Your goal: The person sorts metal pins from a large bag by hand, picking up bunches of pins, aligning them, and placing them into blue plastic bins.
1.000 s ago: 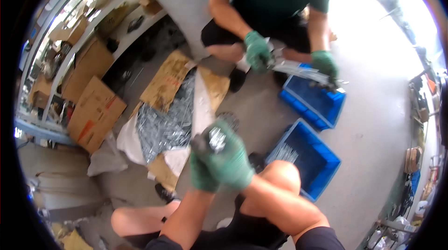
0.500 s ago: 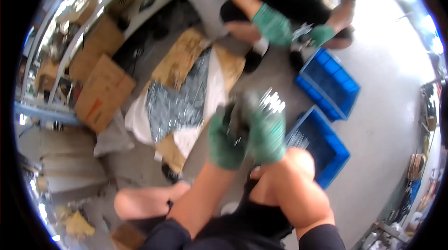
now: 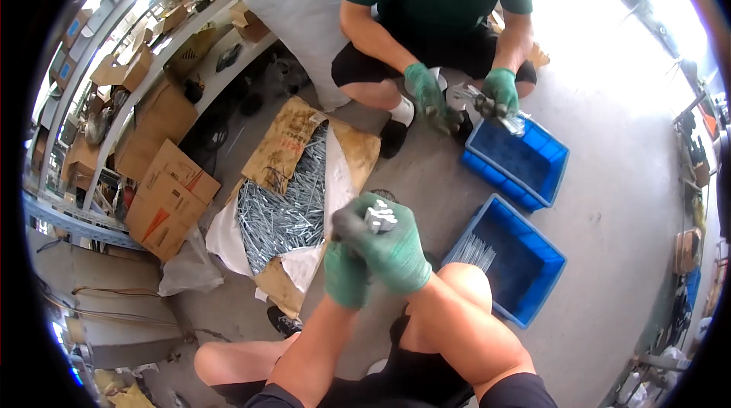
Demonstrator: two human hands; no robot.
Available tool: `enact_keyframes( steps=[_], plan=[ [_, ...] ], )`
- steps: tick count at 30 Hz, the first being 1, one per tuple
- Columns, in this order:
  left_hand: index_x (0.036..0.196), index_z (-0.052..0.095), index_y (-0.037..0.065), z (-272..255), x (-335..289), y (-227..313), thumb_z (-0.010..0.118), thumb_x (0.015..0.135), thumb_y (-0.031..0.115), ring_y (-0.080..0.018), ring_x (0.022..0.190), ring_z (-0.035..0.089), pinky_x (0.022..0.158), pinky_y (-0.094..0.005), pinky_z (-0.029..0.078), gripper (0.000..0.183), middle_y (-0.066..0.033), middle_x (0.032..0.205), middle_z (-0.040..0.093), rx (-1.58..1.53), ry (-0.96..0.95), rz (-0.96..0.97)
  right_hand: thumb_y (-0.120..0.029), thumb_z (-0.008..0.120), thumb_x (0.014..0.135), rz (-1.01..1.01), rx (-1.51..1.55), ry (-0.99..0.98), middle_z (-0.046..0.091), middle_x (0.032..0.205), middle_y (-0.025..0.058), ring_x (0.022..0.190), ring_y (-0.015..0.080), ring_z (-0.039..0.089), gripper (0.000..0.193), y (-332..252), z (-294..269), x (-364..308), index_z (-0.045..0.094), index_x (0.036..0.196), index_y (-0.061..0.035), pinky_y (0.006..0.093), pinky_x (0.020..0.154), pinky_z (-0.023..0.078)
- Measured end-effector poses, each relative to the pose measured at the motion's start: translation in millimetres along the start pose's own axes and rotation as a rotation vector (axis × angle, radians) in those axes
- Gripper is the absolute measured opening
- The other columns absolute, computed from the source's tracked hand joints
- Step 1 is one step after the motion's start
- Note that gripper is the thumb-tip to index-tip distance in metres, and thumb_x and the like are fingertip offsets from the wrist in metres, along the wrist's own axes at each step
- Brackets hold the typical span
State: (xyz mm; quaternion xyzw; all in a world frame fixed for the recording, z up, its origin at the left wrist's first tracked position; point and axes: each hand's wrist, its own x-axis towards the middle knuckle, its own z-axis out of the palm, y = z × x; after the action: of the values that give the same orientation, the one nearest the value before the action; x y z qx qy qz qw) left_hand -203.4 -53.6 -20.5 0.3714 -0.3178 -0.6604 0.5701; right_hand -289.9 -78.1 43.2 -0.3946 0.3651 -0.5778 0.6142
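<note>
In front of my knees my two gloved hands are pressed together around a bundle of thin metal rods (image 3: 381, 217), whose bright ends stick out at the top. My right hand (image 3: 401, 252) wraps the bundle. Closed against it from the left and partly hidden behind it is my left hand (image 3: 346, 275). Beyond them at the left, a loose heap of similar rods (image 3: 283, 214) lies in a torn sack (image 3: 346, 153). Beside my right knee stands a blue bin (image 3: 544, 286) with a row of rods (image 3: 474, 252) along its left side.
Across from me a crouching person in green gloves (image 3: 499, 92) holds metal pieces over a second blue bin (image 3: 560, 172). Shelving (image 3: 164, 58) with boxes runs along the left, a cardboard box (image 3: 169, 199) leaning before it. A large white sack (image 3: 293, 12) stands behind.
My clasped hands have shifted left and turned with the rods. The other person's hands have come apart, one now over the far bin. The view has steadied.
</note>
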Motion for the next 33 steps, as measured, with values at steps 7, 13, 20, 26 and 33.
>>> enact_keyframes(
  steps=[7, 13, 20, 26, 33],
  plan=[
    [0.129, 0.049, 0.007, -33, -1, -38, 0.049, 0.106, 0.036, -0.0099, 0.098, 0.057, 0.083, -0.0243, 0.049, 0.036, -0.0011, 0.106, 0.058, -0.451, 0.033, -0.246, -0.031, 0.072, 0.092, -0.036, -0.231, -0.202, 0.065, 0.070, 0.0108, 0.066, 0.0112, 0.058, 0.029, 3, -21, -2, 0.069, 0.091, -0.0024, 0.0323, 0.063, 0.050],
    [0.137, 0.047, 0.001, -18, 3, 46, 0.045, 0.106, 0.043, -0.0170, 0.077, 0.065, 0.072, -0.0300, 0.054, 0.052, -0.0102, 0.097, 0.067, 0.467, -0.098, -0.341, -0.044, 0.066, 0.094, -0.191, -0.409, 0.139, 0.053, 0.059, 0.0034, 0.057, 0.0119, 0.054, 0.037, -65, -99, -1, 0.062, 0.080, -0.0099, 0.0296, 0.053, 0.044],
    [0.125, 0.056, 0.002, -160, -13, 74, 0.048, 0.106, 0.034, -0.0141, 0.076, 0.063, 0.067, -0.0274, 0.053, 0.038, -0.0087, 0.095, 0.066, 0.931, 0.155, -0.416, -0.048, 0.065, 0.094, 0.435, -0.600, 0.737, 0.048, 0.063, 0.0028, 0.055, 0.0156, 0.046, 0.043, 110, -357, -29, 0.062, 0.094, -0.0051, 0.0340, 0.054, 0.042],
    [0.127, 0.055, 0.001, -218, -9, 69, 0.050, 0.105, 0.021, -0.0183, 0.077, 0.069, 0.069, -0.0318, 0.057, 0.030, -0.0120, 0.097, 0.071, 0.857, 0.115, -0.657, -0.035, 0.048, 0.099, 0.982, -1.023, 0.691, 0.063, 0.126, 0.0271, 0.116, 0.0357, 0.065, 0.052, 313, -473, -88, 0.057, 0.132, 0.0033, 0.0444, 0.095, 0.052],
    [0.125, 0.056, 0.001, -225, 26, 54, 0.052, 0.103, 0.017, -0.0173, 0.078, 0.069, 0.069, -0.0311, 0.056, 0.028, -0.0110, 0.097, 0.071, 1.046, 0.018, -0.648, -0.018, 0.068, 0.081, 1.049, -1.564, 0.499, 0.071, 0.110, 0.0229, 0.108, 0.0360, 0.068, 0.029, 356, -465, -92, 0.071, 0.104, -0.0010, 0.0424, 0.088, 0.057]
  ],
)
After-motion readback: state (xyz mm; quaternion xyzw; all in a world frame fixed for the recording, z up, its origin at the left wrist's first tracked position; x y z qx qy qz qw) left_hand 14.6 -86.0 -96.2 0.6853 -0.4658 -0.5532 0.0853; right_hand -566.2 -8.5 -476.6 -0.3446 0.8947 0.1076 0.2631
